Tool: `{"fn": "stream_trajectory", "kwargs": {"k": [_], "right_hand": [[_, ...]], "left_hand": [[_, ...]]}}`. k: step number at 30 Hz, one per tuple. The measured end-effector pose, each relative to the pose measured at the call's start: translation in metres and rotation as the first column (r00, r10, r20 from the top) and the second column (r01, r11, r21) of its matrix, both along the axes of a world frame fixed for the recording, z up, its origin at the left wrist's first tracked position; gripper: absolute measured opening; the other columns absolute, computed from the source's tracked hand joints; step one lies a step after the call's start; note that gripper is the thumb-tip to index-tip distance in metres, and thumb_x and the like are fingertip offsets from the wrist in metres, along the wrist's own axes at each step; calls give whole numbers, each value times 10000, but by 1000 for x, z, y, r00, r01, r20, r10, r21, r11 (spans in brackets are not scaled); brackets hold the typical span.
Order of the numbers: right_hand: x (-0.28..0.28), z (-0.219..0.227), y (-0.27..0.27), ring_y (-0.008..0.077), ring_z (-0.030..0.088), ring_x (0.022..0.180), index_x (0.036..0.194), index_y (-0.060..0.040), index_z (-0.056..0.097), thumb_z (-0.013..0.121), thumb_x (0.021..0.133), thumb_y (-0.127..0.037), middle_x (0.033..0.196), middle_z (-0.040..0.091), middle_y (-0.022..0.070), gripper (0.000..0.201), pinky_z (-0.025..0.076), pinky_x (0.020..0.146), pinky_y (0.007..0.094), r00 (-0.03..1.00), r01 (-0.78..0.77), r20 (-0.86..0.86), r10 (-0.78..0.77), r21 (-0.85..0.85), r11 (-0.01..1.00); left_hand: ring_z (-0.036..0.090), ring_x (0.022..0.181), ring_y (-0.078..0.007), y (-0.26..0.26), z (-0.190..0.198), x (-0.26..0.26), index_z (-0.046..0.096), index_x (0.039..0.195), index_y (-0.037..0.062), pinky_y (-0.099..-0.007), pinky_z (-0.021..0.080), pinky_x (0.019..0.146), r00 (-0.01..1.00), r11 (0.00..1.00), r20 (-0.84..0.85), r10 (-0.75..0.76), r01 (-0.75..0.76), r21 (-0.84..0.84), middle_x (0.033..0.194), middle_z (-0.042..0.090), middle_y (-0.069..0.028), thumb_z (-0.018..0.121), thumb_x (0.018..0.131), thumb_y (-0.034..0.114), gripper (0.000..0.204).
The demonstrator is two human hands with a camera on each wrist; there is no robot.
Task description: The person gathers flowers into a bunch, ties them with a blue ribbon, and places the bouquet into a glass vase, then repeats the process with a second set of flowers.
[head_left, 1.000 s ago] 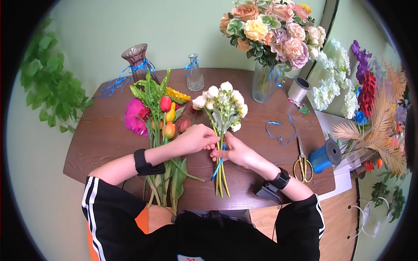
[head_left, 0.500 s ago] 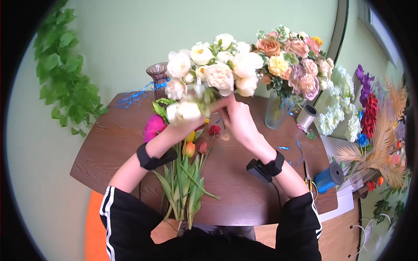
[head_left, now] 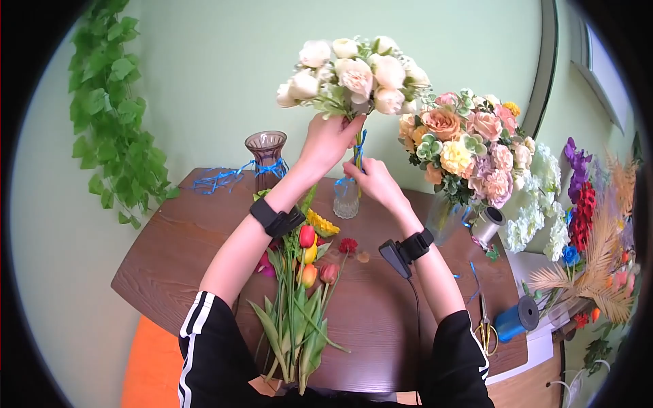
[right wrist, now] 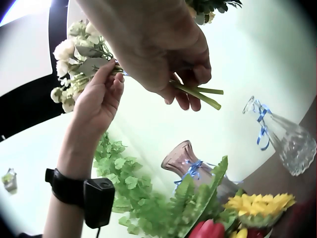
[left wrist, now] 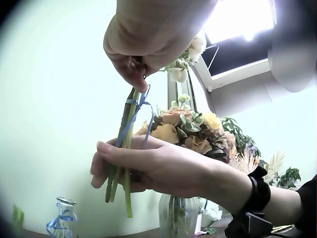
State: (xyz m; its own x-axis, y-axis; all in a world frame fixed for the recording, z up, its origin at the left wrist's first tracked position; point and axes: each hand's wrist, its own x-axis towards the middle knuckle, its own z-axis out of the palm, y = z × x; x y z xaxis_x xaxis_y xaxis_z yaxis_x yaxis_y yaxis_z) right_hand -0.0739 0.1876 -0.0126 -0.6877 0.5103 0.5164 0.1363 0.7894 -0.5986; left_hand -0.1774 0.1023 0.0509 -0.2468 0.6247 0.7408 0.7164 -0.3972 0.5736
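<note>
Your left hand (head_left: 331,139) pinches the white bouquet (head_left: 354,71) just under its blooms — held high. Your right hand (head_left: 368,178) curls round the stems (left wrist: 124,148) below, above the clear vase (head_left: 345,198).

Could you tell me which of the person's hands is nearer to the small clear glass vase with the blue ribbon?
The right hand: it grips the stems just above the clear glass vase, while the left hand holds the white bouquet higher up.

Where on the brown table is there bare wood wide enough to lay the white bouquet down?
The widest bare wood is the table's left part, between the blue ribbon scraps and the tulip bunch. A second patch lies in front of the small clear vase, between the tulips and the right forearm. The right edge is crowded: scissors, blue spool, peach arrangement.
</note>
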Motion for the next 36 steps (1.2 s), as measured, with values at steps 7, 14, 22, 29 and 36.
{"fn": "stream_trajectory", "kwargs": {"k": [7, 14, 22, 29, 36], "right_hand": [[-30, 17, 48, 339, 564, 643, 712, 37, 564, 576, 751, -306, 629, 545, 213, 345, 430, 604, 382, 985, 98, 131, -117, 143, 985], [-49, -1, 91, 264, 580, 607, 763, -9, 591, 669, 656, -147, 635, 581, 145, 190, 450, 591, 335, 987, -92, 140, 77, 111, 990], [-48, -7, 95, 257, 582, 608, 766, -27, 605, 668, 646, -139, 641, 587, 135, 175, 452, 595, 335, 972, -32, 234, -9, 169, 985], [-49, -16, 97, 271, 577, 603, 765, -14, 599, 666, 650, -158, 632, 581, 142, 196, 450, 597, 346, 971, -25, 240, -14, 162, 986], [-46, -36, 97, 300, 539, 848, 851, 15, 572, 681, 648, -235, 898, 561, 192, 340, 416, 736, 370, 979, 17, 198, -45, 140, 990]], "left_hand": [[549, 508, -139, 33, 8, -17, 558, 729, -33, -272, 426, 501, 999, 998, -37, 20, -17, 67, 559, 556, -76, 515, 802, 231, 277], [571, 530, -146, 73, -11, -53, 561, 738, -38, -264, 452, 518, 998, 998, -28, 61, -61, 13, 585, 575, -85, 483, 805, 187, 248], [558, 511, -127, 89, -25, -64, 573, 798, -33, -249, 437, 474, 1000, 999, 9, 11, -11, 30, 581, 561, -69, 536, 801, 199, 234], [556, 513, -125, 94, -33, -65, 562, 787, -37, -252, 437, 479, 999, 999, -19, 39, -39, 2, 601, 567, -73, 523, 804, 192, 233], [560, 527, -135, 96, -51, -62, 552, 764, -47, -272, 436, 494, 996, 995, -33, 80, -82, -61, 605, 566, -98, 527, 785, 182, 231]]}}
